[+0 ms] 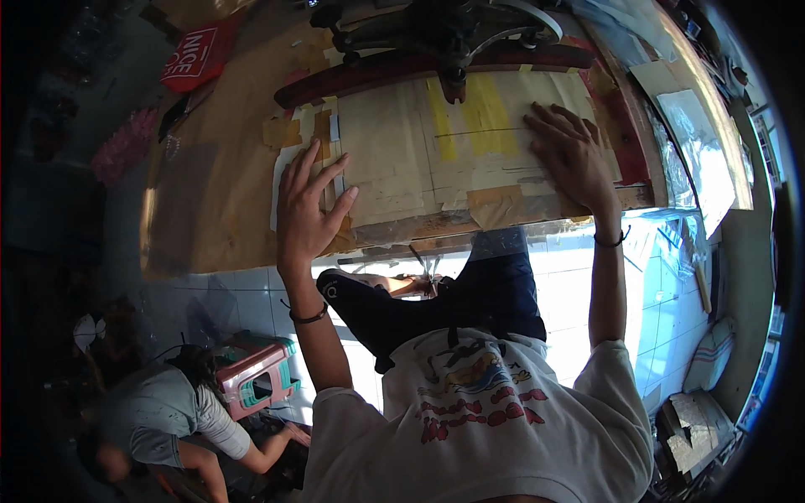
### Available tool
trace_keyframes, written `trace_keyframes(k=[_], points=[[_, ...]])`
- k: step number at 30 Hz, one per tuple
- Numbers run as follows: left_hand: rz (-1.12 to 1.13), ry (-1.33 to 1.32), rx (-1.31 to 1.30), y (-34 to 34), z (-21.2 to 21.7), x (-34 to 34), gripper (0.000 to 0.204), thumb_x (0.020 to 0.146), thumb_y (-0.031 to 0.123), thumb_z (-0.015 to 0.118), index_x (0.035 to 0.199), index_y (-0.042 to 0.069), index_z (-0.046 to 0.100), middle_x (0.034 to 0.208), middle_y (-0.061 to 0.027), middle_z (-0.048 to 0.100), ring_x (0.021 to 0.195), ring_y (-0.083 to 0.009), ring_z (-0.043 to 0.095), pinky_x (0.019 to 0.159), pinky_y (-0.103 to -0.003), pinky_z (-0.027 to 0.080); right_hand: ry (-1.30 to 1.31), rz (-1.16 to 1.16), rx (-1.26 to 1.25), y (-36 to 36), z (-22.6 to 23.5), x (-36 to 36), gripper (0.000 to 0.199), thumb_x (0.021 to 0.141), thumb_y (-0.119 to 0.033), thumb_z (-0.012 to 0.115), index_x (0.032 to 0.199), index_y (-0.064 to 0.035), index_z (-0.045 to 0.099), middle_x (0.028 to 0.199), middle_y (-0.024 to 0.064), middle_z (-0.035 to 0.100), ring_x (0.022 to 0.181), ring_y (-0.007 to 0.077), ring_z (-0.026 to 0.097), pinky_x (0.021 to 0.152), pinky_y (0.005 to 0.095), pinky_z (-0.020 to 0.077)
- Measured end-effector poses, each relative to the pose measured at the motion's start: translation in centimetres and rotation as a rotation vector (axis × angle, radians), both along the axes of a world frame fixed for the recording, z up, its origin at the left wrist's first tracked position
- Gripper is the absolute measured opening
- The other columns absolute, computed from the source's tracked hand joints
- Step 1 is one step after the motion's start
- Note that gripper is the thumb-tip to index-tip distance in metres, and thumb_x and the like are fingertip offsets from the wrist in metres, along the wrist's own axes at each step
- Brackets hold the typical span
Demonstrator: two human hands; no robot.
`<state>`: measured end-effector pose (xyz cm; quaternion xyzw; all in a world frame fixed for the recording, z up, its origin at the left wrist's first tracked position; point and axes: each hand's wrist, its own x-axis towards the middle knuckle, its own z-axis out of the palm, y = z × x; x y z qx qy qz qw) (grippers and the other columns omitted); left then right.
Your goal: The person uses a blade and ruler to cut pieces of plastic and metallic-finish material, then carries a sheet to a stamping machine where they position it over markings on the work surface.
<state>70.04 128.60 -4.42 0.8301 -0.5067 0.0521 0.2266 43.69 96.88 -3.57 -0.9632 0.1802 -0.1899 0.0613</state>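
My left hand (307,208) lies with its fingers spread at the left end of a tan, tape-covered work surface (386,126). Toward the right end, my right hand (577,158) rests flat, fingers apart, beside strips of yellow tape (480,113). Neither hand holds anything. Between and beyond them stands a black metal frame (453,33) with a long dark red bar (369,82) across its front. Pencil-like lines run over the tan surface, and a brown tape patch (495,207) sits at its near edge.
The wooden table (214,193) carries a red printed bag (201,57) at its far left. Clear plastic sheets (704,151) hang over the right side. On the floor, lower left, a person (180,419) bends beside stacked plastic stools (256,377). Cardboard pieces (692,432) lie lower right.
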Motion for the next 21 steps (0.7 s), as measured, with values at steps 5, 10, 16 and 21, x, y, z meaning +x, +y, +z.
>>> trace_keyframes(k=[5,10,16,21], points=[[0.005,-0.016,0.020,0.23,0.30,-0.20,0.046,0.089,0.033,0.066,0.133,0.019,0.062,0.154,-0.0120,0.039,0.140,-0.0344,0.037,0.116,-0.046,0.028,-0.023,-0.002,0.036,0.23,0.10,-0.20,0.038,0.096,-0.031,0.058,0.131,-0.0167,0.063,0.144,0.0058,0.053,0.136,0.0287,0.043,0.113,0.0449,0.0275],[0.002,-0.019,0.015,0.01,0.23,-0.32,0.046,0.089,0.032,0.066,0.133,0.019,0.062,0.154,-0.0119,0.039,0.140,-0.0342,0.037,0.116,-0.045,0.028,-0.021,0.007,0.034,0.13,0.03,-0.48,0.038,0.096,-0.032,0.058,0.131,-0.0177,0.063,0.145,0.0056,0.052,0.137,0.0299,0.042,0.113,0.0457,0.0273],[0.015,-0.017,0.024,0.22,0.26,-0.35,0.046,0.088,0.033,0.066,0.133,0.019,0.062,0.154,-0.0123,0.038,0.140,-0.0340,0.036,0.116,-0.045,0.028,-0.033,0.022,0.040,0.20,0.08,-0.26,0.038,0.096,-0.031,0.058,0.131,-0.0177,0.063,0.145,0.0059,0.052,0.136,0.0305,0.042,0.113,0.0454,0.0274],[0.000,-0.044,-0.002,0.14,0.05,-0.15,0.046,0.089,0.037,0.066,0.132,0.020,0.063,0.153,-0.0130,0.039,0.139,-0.0340,0.037,0.116,-0.045,0.029,0.008,0.017,0.118,-0.25,0.07,0.32,0.039,0.095,-0.029,0.059,0.132,-0.0179,0.062,0.148,0.0073,0.048,0.138,0.0310,0.040,0.114,0.0471,0.0263]])
